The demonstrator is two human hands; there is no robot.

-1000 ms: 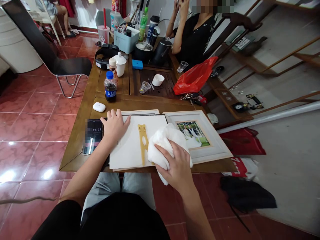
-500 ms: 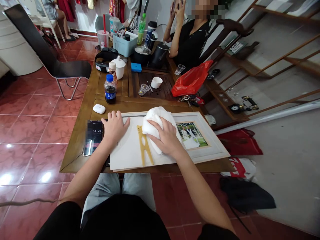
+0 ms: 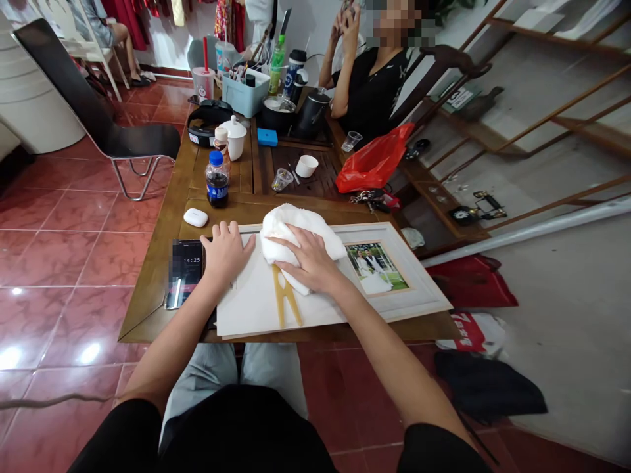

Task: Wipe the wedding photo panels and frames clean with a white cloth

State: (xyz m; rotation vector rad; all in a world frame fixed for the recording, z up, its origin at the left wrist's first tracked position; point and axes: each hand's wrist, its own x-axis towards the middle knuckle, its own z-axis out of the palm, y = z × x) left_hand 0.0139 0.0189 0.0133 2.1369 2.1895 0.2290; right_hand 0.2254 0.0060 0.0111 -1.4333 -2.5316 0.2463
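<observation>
A bunched white cloth [image 3: 280, 230] lies under my right hand [image 3: 310, 259], which grips it from above with its fingers over the folds. Beneath it is a large white board [image 3: 251, 309] with a framed photo [image 3: 377, 266] on its right part. My left hand [image 3: 228, 253] rests flat at the board's left edge, fingers spread, holding nothing. A yellow, two-legged, peg-like shape [image 3: 286, 302] shows on the board below the cloth, which covers its top end; whether it is printed or loose I cannot tell.
A phone [image 3: 185, 272] and a white earbud case [image 3: 196, 217] lie left of the board. A cola bottle [image 3: 217, 180], a lidded white cup [image 3: 235, 138] and a red plastic bag [image 3: 374, 161] stand behind. Across the table [image 3: 172, 190] a person [image 3: 369, 85] holds something up.
My right hand has slid the cloth left and slightly up across the board, so it now covers the top of the yellow shape. My left hand stays in place.
</observation>
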